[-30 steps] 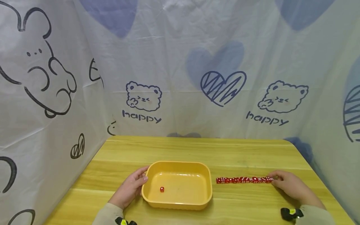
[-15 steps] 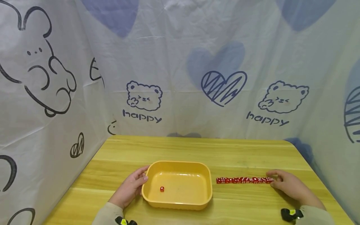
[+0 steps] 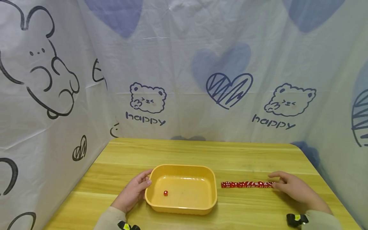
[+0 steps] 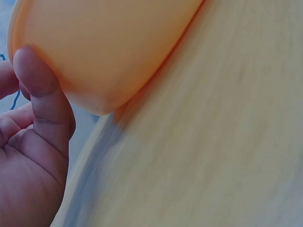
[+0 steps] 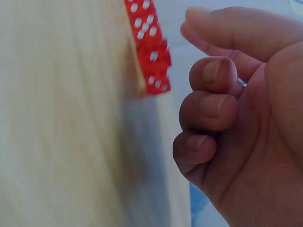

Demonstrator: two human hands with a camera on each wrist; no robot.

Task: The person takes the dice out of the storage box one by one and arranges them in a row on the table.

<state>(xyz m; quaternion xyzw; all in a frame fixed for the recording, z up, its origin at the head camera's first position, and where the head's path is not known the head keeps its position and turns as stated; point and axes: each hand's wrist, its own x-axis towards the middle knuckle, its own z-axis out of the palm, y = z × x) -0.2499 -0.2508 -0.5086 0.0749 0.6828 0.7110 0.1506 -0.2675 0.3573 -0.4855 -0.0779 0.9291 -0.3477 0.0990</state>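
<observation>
A yellow plastic tub stands on the table, left of its middle. My left hand grips its left rim; in the left wrist view the thumb presses against the tub's wall. One red die lies inside the tub. To the right, a straight row of red dice with white pips lies on the table. At its right end is my right hand, index finger and thumb apart, holding nothing visible. In the right wrist view, its other fingers curl toward the palm.
The wood-grain table has a rounded far right corner. Pale cloth with drawn bears and hearts hangs behind the table and at both sides. Bare tabletop lies between the tub and the row's left end.
My right hand's fingertips have shifted slightly left along the row's right end, and the index finger has lifted away from the thumb. The left hand, tub and die inside stay put.
</observation>
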